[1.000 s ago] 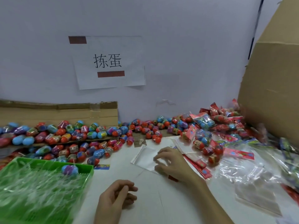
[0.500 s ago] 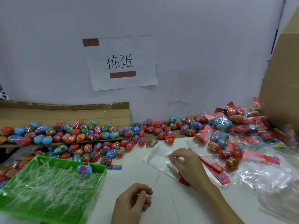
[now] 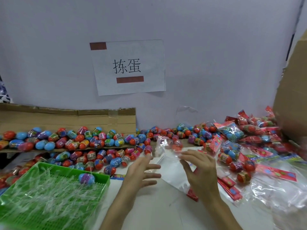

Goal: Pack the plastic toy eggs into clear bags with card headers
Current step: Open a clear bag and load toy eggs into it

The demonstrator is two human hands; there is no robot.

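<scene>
Many plastic toy eggs [image 3: 99, 143], red, blue and purple, lie heaped along the wall, on a cardboard flap and on the table below it. My right hand [image 3: 202, 173] holds a clear bag [image 3: 171, 165] lifted off the white table, thumb and fingers pinching its right side. The bag's red card header [image 3: 192, 195] hangs at its lower end. My left hand [image 3: 141, 173] hovers at the bag's left edge with fingers straight and spread, holding nothing. Whether the fingertips touch the bag is unclear.
A green plastic basket [image 3: 103, 180] of clear strips with one blue-purple egg [image 3: 86, 178] stands front left. Packed bags [image 3: 232, 131] pile at the right, with loose red headers [image 3: 230, 188] and empty bags [image 3: 274, 196]. A cardboard box [image 3: 292, 97] rises far right.
My right hand has lifted the clear bag off the table. My left hand, earlier loosely curled near the front edge, has risen and opened beside the bag. The camera has turned left.
</scene>
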